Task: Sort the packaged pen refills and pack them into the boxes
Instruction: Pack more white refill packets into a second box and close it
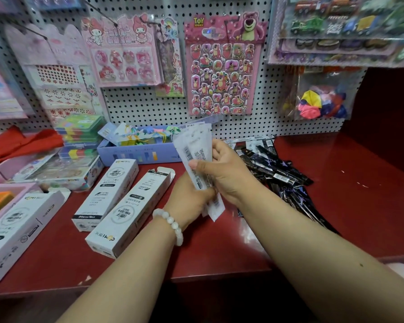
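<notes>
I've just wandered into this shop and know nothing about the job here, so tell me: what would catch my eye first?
Probably the two hands in the middle: the right hand and left hand together hold a fan of white refill packets above the red counter. To their right lies a heap of black refill packets, and to the left three white boxes. Behind, a bright pink bear sticker sheet hangs on the pegboard.

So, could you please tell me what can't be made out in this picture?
- Head view: how many white refill packets the hands hold; they overlap.
- Left hand fingers, hidden behind the packets and the right hand.
- The leftmost box, cut off by the frame edge.
- Black packets: print too small.
</notes>
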